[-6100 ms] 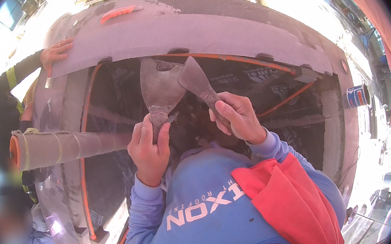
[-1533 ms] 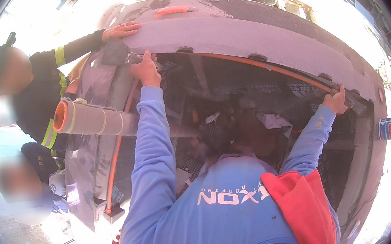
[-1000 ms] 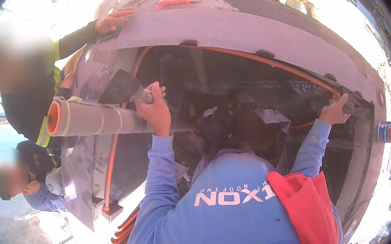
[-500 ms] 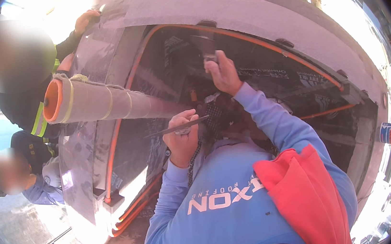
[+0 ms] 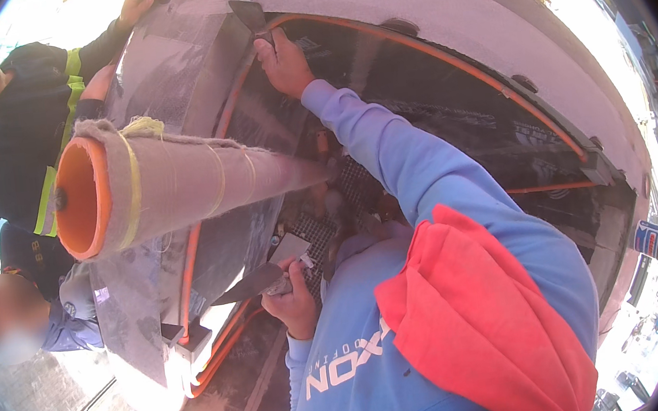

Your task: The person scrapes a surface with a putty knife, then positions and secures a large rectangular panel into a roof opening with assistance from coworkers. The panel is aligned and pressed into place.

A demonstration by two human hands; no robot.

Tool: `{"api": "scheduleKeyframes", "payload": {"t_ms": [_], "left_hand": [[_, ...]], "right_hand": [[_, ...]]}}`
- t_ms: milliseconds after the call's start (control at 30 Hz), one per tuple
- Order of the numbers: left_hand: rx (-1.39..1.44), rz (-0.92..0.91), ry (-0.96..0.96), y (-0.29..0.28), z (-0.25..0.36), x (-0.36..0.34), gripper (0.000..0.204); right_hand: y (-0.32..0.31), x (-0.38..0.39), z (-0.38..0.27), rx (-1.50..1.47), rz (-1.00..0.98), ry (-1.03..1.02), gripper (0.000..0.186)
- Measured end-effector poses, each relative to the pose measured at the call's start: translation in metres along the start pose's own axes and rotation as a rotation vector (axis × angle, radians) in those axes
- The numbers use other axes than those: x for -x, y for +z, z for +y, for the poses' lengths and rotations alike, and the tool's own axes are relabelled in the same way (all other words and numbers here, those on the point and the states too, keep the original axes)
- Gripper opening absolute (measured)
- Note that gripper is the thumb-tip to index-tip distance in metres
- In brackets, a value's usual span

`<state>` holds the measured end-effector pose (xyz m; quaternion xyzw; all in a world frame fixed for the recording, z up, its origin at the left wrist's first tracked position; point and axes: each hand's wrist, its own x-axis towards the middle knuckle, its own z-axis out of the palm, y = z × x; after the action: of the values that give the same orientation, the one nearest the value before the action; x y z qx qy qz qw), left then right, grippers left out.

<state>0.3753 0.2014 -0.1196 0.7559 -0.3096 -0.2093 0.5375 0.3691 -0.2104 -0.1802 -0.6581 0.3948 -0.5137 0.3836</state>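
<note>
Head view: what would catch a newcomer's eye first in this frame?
The big roll with an orange core juts in from the left, over a dark sheet edged by an orange tube. The right hand presses a scraper against the sheet up top, while the left hand holds a trowel lower down. A red cloth hangs at lower right.

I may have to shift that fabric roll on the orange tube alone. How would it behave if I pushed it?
The fabric roll would probably turn or roll easily: it is round, wound on a tube with an orange end. It looks stiff along its length, keeping straight. The loose grey sheet hanging below it looks floppy and might drag or unwind.
</note>
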Motion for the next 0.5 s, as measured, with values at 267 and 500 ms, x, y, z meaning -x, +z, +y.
{"api": "scheduleKeyframes", "payload": {"t_ms": [267,500], "left_hand": [[0.058,-0.043,0.016,0.001,-0.002,-0.032,0.008],[-0.040,-0.174,0.084,0.000,-0.002,-0.043,0.014]], "right_hand": [[0.003,0.002,0.009,0.125,0.041,0.018,0.034],[-0.011,0.019,0.017,0.062,0.073,0.230,0.037]]}}
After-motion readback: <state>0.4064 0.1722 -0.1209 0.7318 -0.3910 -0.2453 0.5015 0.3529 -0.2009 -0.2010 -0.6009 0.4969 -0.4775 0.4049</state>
